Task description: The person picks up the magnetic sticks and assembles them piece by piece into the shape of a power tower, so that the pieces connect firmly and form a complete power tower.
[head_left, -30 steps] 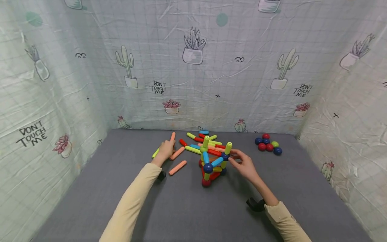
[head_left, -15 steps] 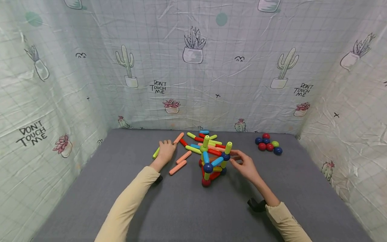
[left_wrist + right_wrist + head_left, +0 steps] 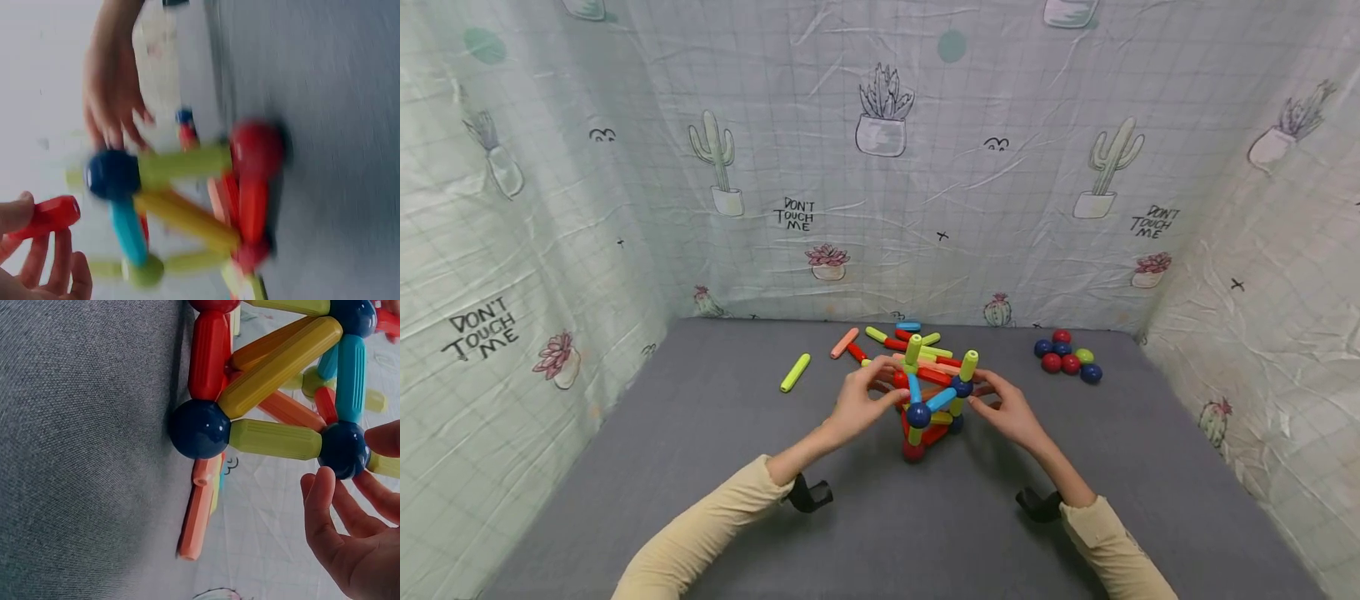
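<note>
A frame built of coloured magnetic sticks and balls (image 3: pixel 942 400) stands on the table in front of me. My left hand (image 3: pixel 857 404) is at its left side, pinching a short red stick (image 3: pixel 51 215) between thumb and fingers. In the left wrist view a gap separates that stick from the frame. On the frame's right, my right hand (image 3: pixel 1009 412) holds the upper dark blue ball (image 3: pixel 345 450), its thumb and fingers on either side. Yellow-green sticks (image 3: pixel 969 365) point up from the top corners. The left hand hides part of the frame's far left corner.
Loose red, yellow-green, pink and blue sticks lie behind the frame, including a pink stick (image 3: pixel 845 342). One yellow-green stick (image 3: pixel 795 372) lies apart on the left. Several red, blue and green balls (image 3: pixel 1071 363) cluster at the back right. A patterned cloth (image 3: pixel 880 208) surrounds the table.
My left hand has left the loose sticks and moved right to the frame, now with a red stick. One pink stick shifted earlier. My right hand has stayed at the blue ball.
</note>
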Motion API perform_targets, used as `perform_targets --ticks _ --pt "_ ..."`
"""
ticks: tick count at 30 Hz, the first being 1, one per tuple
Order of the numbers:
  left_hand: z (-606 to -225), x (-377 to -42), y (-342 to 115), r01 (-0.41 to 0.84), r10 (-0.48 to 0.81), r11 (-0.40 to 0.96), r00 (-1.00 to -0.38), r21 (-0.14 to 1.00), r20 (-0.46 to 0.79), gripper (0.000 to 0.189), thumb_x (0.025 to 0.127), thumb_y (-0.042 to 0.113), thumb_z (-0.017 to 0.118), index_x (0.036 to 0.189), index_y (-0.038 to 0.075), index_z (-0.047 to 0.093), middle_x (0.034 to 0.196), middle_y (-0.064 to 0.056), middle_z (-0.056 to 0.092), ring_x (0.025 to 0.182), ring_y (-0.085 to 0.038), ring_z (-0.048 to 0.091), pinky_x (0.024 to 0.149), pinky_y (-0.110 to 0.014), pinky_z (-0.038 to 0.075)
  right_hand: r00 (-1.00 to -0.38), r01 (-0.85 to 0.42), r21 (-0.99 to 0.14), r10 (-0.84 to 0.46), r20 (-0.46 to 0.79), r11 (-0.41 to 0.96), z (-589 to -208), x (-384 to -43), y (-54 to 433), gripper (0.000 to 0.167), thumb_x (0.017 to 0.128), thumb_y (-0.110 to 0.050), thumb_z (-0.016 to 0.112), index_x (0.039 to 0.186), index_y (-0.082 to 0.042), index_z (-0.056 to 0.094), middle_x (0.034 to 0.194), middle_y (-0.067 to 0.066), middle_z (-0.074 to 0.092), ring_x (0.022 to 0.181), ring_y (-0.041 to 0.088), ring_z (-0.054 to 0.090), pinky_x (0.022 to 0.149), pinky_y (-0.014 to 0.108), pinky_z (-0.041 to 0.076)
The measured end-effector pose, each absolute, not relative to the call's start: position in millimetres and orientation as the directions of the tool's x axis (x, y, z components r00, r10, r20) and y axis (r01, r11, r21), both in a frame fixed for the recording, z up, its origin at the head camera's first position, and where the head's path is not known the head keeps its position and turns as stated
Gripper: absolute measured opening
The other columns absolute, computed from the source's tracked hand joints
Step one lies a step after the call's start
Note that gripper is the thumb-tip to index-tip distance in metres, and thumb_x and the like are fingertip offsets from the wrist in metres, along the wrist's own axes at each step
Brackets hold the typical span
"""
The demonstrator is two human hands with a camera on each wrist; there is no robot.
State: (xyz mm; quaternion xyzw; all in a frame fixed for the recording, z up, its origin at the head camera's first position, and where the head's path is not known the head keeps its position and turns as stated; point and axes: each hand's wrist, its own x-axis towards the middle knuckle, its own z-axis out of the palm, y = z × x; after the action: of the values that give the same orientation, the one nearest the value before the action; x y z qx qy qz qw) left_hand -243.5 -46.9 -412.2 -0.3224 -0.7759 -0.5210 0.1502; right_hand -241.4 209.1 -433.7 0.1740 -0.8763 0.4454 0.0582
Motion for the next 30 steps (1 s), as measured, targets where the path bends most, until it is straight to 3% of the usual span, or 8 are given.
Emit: perform_targets --ticks 6,13,20,25,30 --pt "-417 -231 -26 0.689 0.373 0.258 -0.718 0.678 0.587 0.028 0.079 0.013 0.065 0.105 0.007 0.056 0.096 -0.009 0.062 0.085 -0.018 0.060 0.068 -0.026 0.051 -0.937 -0.344 -0.757 -0.250 0.243 0.556 -432 -242 207 0.041 0.087 -0.011 0.055 0.126 -0.001 0.045 0.118 0.022 0.052 0.098 0.035 0.055 0.069 0.033 0.051" --pt "-418 -230 -19 0.711 0.371 0.292 -0.700 0.639 0.610 0.043 0.079 0.013 0.067 0.115 -0.001 0.049 0.099 -0.010 0.060 0.085 -0.020 0.058 0.068 -0.032 0.052 -0.943 -0.329 -0.758 -0.238 0.232 0.563 -431 -243 207 0.040 0.089 -0.014 0.054 0.125 0.000 0.045 0.118 0.023 0.051 0.099 0.036 0.055 0.070 0.036 0.051" --pt "-430 -220 -23 0.668 0.365 0.377 -0.744 0.642 0.559 0.047 0.072 0.014 0.073 0.113 0.002 0.052 0.091 -0.016 0.053 0.074 -0.026 0.056 0.062 -0.028 0.049 -0.941 -0.330 -0.769 -0.252 0.224 0.548 -427 -241 206 0.039 0.089 -0.009 0.053 0.125 0.001 0.045 0.120 0.026 0.050 0.101 0.038 0.054 0.068 0.034 0.051" --pt "-433 -222 -30 0.639 0.344 0.382 -0.769 0.668 0.539 0.034 0.074 0.013 0.071 0.105 0.002 0.061 0.091 -0.014 0.058 0.078 -0.022 0.059 0.064 -0.028 0.051 -0.933 -0.345 -0.783 -0.278 0.227 0.518 -407 -228 201 0.035 0.087 -0.002 0.052 0.121 0.008 0.045 0.115 0.031 0.050 0.097 0.042 0.054 0.065 0.032 0.051" --pt "-428 -232 -40 0.559 0.326 0.417 -0.828 0.717 0.456 0.034 0.076 0.005 0.067 0.109 0.001 0.060 0.099 -0.013 0.059 0.086 -0.023 0.059 0.068 -0.027 0.052 -0.924 -0.352 -0.782 -0.322 0.205 0.514 -409 -227 208 0.030 0.087 -0.005 0.053 0.114 0.007 0.049 0.110 0.027 0.053 0.094 0.036 0.057 0.063 0.024 0.049"
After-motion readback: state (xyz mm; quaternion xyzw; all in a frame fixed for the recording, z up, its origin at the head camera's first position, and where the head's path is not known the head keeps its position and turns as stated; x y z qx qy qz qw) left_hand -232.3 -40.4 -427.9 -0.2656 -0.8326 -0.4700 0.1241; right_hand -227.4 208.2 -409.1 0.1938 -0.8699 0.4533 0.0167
